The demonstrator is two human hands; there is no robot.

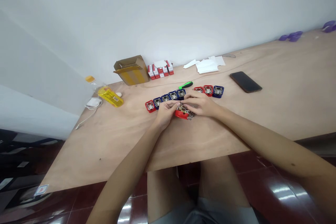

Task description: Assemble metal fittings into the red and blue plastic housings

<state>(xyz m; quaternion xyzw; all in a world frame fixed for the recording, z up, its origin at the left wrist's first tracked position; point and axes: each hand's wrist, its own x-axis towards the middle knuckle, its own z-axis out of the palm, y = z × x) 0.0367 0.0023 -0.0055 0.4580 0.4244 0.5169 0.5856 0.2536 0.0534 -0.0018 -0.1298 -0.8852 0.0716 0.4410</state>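
Observation:
A red plastic-cased metal clamp (181, 114), resembling a battery terminal clamp, is tilted on the table between both hands. My left hand (167, 112) grips it from the left, thumb along its upper edge. From the right, my right hand (200, 103) pinches at the metal on top; whatever sits in those fingertips is too small to make out. Small loose metal parts (191, 115) lie beside the clamp, partly under the right hand. Beyond the hands runs a row of blue clamps (165, 98) with a red clamp (150, 106) at its left end. More red clamps (208, 90) and a blue clamp (218, 91) stand to the right.
Behind the row lies a green-handled screwdriver (186, 85). Along the wall are a cardboard box (132, 73), small red-and-white boxes (160, 70) and white paper (207, 65). A phone (245, 81) lies right; a yellow-labelled bottle (110, 96) and white charger (93, 103) lie left.

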